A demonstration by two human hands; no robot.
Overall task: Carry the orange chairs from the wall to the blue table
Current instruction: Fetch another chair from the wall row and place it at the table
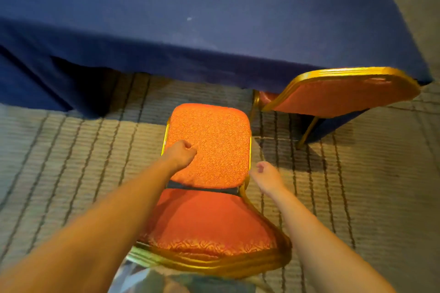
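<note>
While the near chair (pixel 209 145) faces the table (pixel 166 7), a tucked chair (pixel 345 93) stands beside.

Banquet hall: skirted blue table (pixel 214 7), gilt orange chairs (pixel 207 145), carpet (pixel 71 150).

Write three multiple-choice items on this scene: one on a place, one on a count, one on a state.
1. Where is the far chair?
A) left of the near chair
B) on top of the table
C) at the blue table, near its right end

2. How many orange chairs show?
A) one
B) two
C) three

3. The near chair is:
A) upright
B) upside down
C) on its side

Key: C, its backrest stands against that end; B, one near and one far; A, its seat faces up.
</note>
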